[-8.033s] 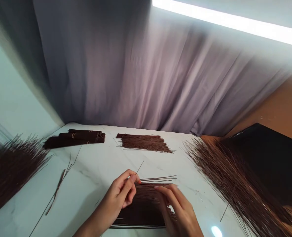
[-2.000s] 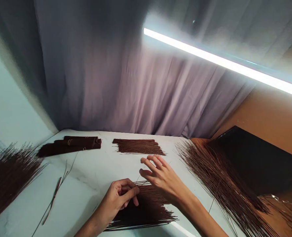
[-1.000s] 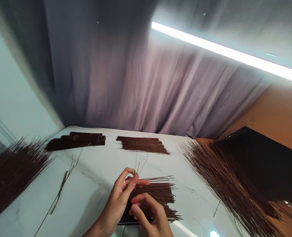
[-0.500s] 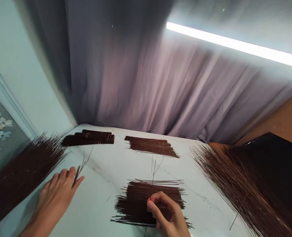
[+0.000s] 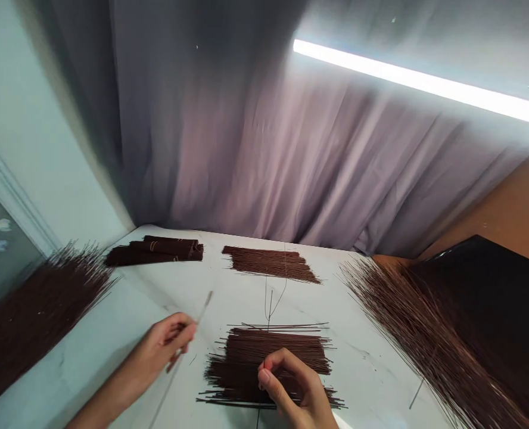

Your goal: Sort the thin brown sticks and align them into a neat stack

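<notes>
My left hand [image 5: 168, 342] is closed in a pinch on a thin stick [image 5: 205, 302], left of the middle pile. The stick is blurred; its upper end looks pale, and its line runs down toward the bottom edge. My right hand [image 5: 298, 384] pinches a thin dark stem, thumb against forefinger, over the pile of dark brown sticks [image 5: 242, 345]. Beyond the pile rises the stem's forked top [image 5: 270, 310], with fine curved strands. Below the fingers its lower end shows near the bottom edge. The sticks in the pile lie crosswise, their ends uneven.
At the back of the white table [image 5: 179, 292] are tied dark bundles [image 5: 161, 250] and a flat row of brown sticks [image 5: 268, 263]. Large heaps of thin sticks lie at left [image 5: 45, 304] and right [image 5: 407, 322]. A grey curtain [image 5: 246, 149] hangs behind.
My left hand has moved right, toward the middle pile, and its fingers have closed with the stick between them. My right hand keeps its pinch over the pile. The view has shifted slightly.
</notes>
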### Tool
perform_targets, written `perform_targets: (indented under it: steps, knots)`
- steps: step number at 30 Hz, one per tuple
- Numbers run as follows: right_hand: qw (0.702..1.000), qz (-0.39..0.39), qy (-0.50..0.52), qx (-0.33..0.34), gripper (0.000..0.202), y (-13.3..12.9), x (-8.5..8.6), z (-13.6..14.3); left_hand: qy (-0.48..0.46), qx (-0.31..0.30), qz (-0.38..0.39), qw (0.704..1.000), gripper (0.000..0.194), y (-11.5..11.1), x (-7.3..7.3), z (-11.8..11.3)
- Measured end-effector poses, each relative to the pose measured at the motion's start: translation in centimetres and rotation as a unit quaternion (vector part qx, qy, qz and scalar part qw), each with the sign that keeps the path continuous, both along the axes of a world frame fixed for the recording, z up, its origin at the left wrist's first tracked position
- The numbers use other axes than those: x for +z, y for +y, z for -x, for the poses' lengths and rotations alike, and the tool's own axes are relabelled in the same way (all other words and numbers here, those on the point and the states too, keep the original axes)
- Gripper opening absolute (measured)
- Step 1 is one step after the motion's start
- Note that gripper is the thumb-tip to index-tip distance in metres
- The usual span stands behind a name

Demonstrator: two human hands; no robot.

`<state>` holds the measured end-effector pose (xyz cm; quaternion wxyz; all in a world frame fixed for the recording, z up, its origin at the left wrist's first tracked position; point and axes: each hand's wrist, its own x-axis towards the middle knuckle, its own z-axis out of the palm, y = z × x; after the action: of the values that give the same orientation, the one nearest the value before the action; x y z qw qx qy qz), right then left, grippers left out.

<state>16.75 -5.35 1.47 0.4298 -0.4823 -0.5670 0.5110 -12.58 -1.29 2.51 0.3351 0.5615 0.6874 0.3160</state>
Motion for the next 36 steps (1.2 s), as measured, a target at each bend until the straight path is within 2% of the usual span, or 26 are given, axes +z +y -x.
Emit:
perform_targets:
  steps: [2,5,7,10,14,18,27,36]
  knots:
    - [1.0,-0.01,0.0,-0.007,0.041,-0.1,0.1,0.0,-0.161,-0.082,0.013,0.983,0.042,0.1,0.7,-3.9]
    - [0.999,-0.04,-0.019,-0.011,0.038,-0.2,0.0,-0.2,-0.29,-0.114,-0.008,0.95,0.041,-0.4,1.4,-9.2]
    - [0.997,-0.068,-0.04,-0.004,0.036,-0.2,-0.2,-0.4,-0.333,-0.107,-0.021,0.936,0.041,-1.2,1.2,-11.6]
    - [0.992,-0.109,-0.057,0.006,0.033,0.0,-0.6,-0.7,-0.374,-0.069,-0.007,0.925,0.044,-2.7,0.3,-13.4]
    - [0.987,-0.14,-0.072,0.014,0.033,0.0,-1.5,-0.8,-0.399,-0.048,-0.033,0.915,0.045,-3.7,-0.7,-14.3]
    - [0.987,-0.139,-0.077,0.024,0.035,-0.1,-2.0,-0.6,-0.386,-0.022,-0.057,0.921,0.045,-3.7,-0.8,-14.6]
    - [0.993,-0.096,-0.065,0.017,0.037,-0.2,-1.1,-0.4,-0.356,-0.018,-0.088,0.93,0.041,-4.1,-1.2,-15.0]
    - [0.995,-0.08,-0.052,0.015,0.036,-0.4,-1.5,-0.3,-0.353,-0.028,-0.113,0.928,0.035,-4.3,-1.2,-15.2]
